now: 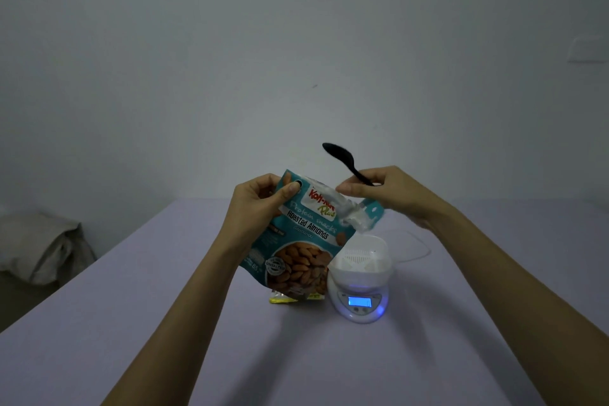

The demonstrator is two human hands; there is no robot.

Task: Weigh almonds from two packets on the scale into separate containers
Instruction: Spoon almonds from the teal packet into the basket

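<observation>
Left hand (260, 198) grips the top corner of the teal almond packet (296, 254); my right hand (379, 189) pinches its torn top strip and also holds a black spoon (342, 161). I see the packet raised above the table (164, 323), just left of the lit scale (361, 301) carrying a white container (361, 257).

Yellow packet (279, 300) lies mostly hidden behind the teal packet (298, 255).

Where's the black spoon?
Near the picture's middle, the black spoon is up in the right hand, above the almond packet and the white scale.
</observation>
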